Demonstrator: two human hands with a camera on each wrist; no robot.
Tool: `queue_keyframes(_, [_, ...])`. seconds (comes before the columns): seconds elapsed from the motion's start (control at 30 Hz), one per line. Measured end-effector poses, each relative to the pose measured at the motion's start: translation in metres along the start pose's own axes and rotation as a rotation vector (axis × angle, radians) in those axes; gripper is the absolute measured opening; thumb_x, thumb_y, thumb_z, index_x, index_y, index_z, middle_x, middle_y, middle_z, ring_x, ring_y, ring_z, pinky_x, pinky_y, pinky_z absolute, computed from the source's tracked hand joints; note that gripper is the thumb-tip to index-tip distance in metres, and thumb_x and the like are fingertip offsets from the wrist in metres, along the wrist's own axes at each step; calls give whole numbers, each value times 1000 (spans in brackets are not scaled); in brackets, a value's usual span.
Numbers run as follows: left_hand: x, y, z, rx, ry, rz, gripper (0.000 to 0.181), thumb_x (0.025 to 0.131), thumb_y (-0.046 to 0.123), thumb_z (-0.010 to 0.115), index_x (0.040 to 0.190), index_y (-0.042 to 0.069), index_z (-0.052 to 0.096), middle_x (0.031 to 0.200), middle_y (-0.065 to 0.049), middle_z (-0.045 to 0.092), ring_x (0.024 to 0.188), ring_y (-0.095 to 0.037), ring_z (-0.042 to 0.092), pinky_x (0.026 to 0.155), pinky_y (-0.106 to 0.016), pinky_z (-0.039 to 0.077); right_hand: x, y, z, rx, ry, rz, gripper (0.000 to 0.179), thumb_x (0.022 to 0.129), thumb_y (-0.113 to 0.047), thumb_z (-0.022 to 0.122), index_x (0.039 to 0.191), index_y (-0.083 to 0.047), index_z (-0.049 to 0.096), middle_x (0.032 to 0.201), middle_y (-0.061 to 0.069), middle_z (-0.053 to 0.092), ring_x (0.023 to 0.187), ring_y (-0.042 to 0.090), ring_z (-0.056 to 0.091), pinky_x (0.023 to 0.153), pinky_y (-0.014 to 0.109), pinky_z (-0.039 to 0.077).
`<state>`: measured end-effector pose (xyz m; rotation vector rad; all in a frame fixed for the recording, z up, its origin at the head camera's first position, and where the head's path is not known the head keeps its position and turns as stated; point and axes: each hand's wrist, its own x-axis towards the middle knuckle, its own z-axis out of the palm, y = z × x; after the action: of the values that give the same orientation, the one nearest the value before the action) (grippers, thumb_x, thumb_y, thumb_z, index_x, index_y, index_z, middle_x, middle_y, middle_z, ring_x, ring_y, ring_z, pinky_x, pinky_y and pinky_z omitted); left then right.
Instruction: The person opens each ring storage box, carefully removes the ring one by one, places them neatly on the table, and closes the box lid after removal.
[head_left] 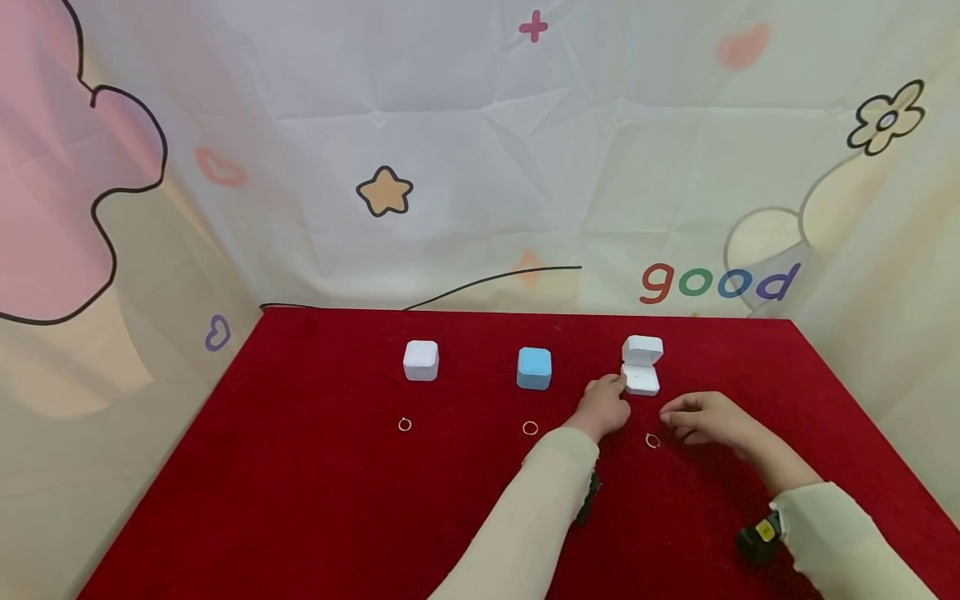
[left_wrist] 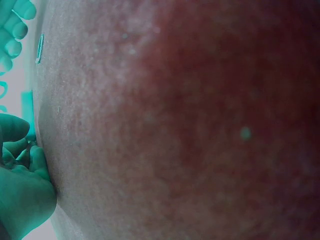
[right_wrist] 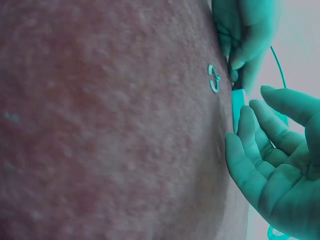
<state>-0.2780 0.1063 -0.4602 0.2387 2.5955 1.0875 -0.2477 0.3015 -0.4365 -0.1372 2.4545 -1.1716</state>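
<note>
At the right of the head view a white ring box [head_left: 641, 380] stands with its lid up. My left hand [head_left: 602, 407] touches the box's left side with an outstretched finger; its other fingers are bent. Just in front of the box, my right hand [head_left: 708, 419] hovers with loosely bent fingers and holds nothing. A ring [head_left: 652, 441] lies on the red cloth [head_left: 315, 500] between the two hands. In the right wrist view this ring [right_wrist: 214, 79] shows a gap in its band, and the right hand's fingers [right_wrist: 245, 162] are apart.
A closed white box [head_left: 422, 361] stands further left, with a ring [head_left: 405, 424] in front of it. Between it and my left arm is a closed blue box [head_left: 534, 369], with another ring [head_left: 530, 428] before it. A printed curtain [head_left: 480, 167] hangs behind the table.
</note>
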Motion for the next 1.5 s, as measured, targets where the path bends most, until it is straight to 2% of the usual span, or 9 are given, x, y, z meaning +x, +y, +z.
queue_keyframes(0.13, [-1, 0, -1, 3, -4, 10, 52, 103, 13, 49, 154, 20, 48, 160, 9, 45, 148, -15, 39, 114, -25, 43, 0, -2, -4, 15, 50, -2, 47, 104, -24, 60, 131, 14, 56, 116, 22, 70, 92, 15, 69, 79, 29, 63])
queue_keyframes(0.3, [-3, 0, -2, 1, -5, 24, 52, 102, 12, 49, 154, 19, 48, 161, 8, 45, 149, -16, 39, 114, -24, 43, 4, -4, -9, 15, 123, 3, 58, 106, -31, 54, 143, 13, 44, 137, 37, 54, 105, 24, 70, 84, 29, 63])
queue_keyframes(0.47, [-1, 0, -2, 2, -18, 26, 52, 103, 11, 47, 155, 17, 46, 162, 6, 44, 150, -17, 37, 116, -24, 41, 11, -9, -15, -3, 178, 24, 65, 108, -38, 47, 150, 10, 36, 148, 38, 44, 127, 46, 57, 95, 38, 61])
queue_keyframes(0.6, [0, 0, -3, -6, -21, 22, 52, 103, 10, 47, 155, 17, 47, 162, 6, 44, 149, -17, 38, 115, -24, 42, 17, -12, -20, 21, 195, 40, 69, 109, -42, 42, 153, 10, 31, 154, 37, 39, 139, 52, 46, 105, 49, 55])
queue_keyframes(0.77, [-1, 1, -3, 2, -18, 28, 52, 103, 11, 47, 154, 17, 47, 161, 7, 44, 149, -17, 38, 114, -23, 42, 25, -17, -25, 65, 186, 74, 77, 108, -48, 39, 158, 9, 22, 160, 37, 30, 145, 52, 39, 114, 54, 46])
queue_keyframes(0.97, [-3, 1, -4, 9, -13, 25, 52, 102, 11, 49, 154, 18, 48, 161, 8, 45, 148, -16, 39, 111, -22, 43, 37, -21, -28, 86, 151, 100, 82, 108, -51, 36, 160, 8, 14, 163, 37, 22, 149, 52, 33, 118, 56, 38])
queue_keyframes(1.3, [5, 0, 1, 26, -23, 14, 52, 103, 11, 48, 154, 18, 47, 161, 8, 45, 148, -15, 39, 114, -22, 41, 55, -31, -26, 115, 101, 107, 81, 109, -50, 31, 159, 10, 9, 164, 38, 18, 151, 54, 26, 122, 57, 33])
queue_keyframes(1.5, [3, 1, 0, 43, -8, 42, 52, 101, 11, 49, 153, 17, 50, 160, 7, 47, 147, -16, 41, 114, -22, 42, 60, -31, -29, 152, 37, 91, 77, 111, -45, 30, 159, 10, 7, 163, 38, 17, 151, 54, 22, 125, 60, 27])
